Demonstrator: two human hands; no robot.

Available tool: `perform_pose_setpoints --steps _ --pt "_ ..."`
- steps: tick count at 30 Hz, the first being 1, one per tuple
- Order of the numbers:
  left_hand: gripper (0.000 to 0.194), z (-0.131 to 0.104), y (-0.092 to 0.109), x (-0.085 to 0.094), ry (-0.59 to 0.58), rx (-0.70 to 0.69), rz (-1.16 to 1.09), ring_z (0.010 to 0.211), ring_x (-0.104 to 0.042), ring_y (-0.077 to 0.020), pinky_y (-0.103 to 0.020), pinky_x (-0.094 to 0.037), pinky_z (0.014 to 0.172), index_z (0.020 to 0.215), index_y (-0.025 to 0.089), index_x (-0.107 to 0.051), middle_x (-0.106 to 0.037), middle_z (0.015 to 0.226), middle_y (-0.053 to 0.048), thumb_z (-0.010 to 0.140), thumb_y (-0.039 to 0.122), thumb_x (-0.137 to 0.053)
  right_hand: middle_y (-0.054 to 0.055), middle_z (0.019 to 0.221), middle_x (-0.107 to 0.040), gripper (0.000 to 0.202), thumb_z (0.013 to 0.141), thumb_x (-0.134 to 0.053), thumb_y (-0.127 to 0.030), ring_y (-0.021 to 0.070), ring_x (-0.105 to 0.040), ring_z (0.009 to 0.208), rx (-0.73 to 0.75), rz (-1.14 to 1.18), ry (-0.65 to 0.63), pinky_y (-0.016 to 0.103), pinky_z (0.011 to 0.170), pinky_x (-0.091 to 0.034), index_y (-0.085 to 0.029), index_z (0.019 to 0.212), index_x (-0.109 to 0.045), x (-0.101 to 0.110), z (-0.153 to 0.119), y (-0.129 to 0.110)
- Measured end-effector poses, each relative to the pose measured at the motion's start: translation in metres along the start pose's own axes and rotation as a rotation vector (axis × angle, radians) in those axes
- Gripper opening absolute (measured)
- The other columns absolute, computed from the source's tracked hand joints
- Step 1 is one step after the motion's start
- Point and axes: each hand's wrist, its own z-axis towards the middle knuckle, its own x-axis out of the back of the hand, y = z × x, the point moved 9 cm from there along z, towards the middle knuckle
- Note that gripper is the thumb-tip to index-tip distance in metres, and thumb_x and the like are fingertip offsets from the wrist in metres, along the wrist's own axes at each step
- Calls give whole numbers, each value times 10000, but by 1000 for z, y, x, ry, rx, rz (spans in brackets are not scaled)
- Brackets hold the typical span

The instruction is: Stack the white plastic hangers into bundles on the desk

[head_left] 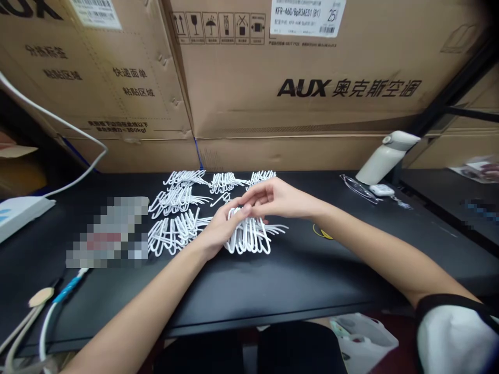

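Observation:
My left hand (221, 228) is closed around the near end of a fanned bunch of white bent-wire hooks (249, 240), low over the black tabletop. Reaching in from the right, my right hand (278, 200) has its fingertips pinched together at the top of this bunch, by my left thumb. What lies between those fingertips is hidden. Similar bunches of white hooks lie to the left (173, 234) and behind (224, 182), in rough rows. A loose white hook (221, 198) rests just beyond my left hand.
Large cardboard boxes (312, 117) wall off the back of the black table (280, 291). A pale bottle (384, 156), glasses (358, 188) and a small white case (382, 190) stand right. A yellow loop (323, 232) lies under my right forearm. Left are a blurred-out object (111, 231) and cables (70, 291).

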Motion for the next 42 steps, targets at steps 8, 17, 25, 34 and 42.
perform_pose_setpoints --steps 8,17,25,34,42 --pt "499 -4 14 0 23 -63 101 992 -652 -268 -364 -496 875 1078 187 -651 -702 1024 -71 629 321 -819 32 748 -705 281 631 -814 -281 96 -622 556 -6 68 136 218 527 -533 -118 818 -682 7 0 -2" --pt "511 -5 8 -7 -31 82 -91 825 -706 -266 -383 -542 783 1128 192 -611 -738 876 -74 653 258 -789 38 794 -725 309 592 -832 -191 116 -675 634 -124 193 6 253 661 -569 -113 856 -693 11 -2 0" --pt "485 -5 13 -9 -55 47 -92 1071 -648 -303 -374 -547 832 1125 187 -604 -724 1059 -98 678 241 -784 28 662 -694 283 607 -828 -300 126 -652 594 -33 109 116 255 596 -548 -108 766 -692 16 3 5" --pt "511 -6 13 -7 -66 45 -38 887 -705 -255 -312 -538 719 1142 176 -583 -747 959 -102 669 228 -769 49 706 -685 287 642 -794 -392 150 -622 669 175 -258 213 266 610 -504 -131 715 -698 21 -5 -25" --pt "474 -5 15 -4 -5 56 -73 758 -687 -221 -270 -516 586 1072 157 -611 -744 912 -83 633 249 -766 25 657 -640 345 707 -735 -474 124 -582 593 118 -301 206 238 529 -473 -143 725 -640 18 -4 -21"
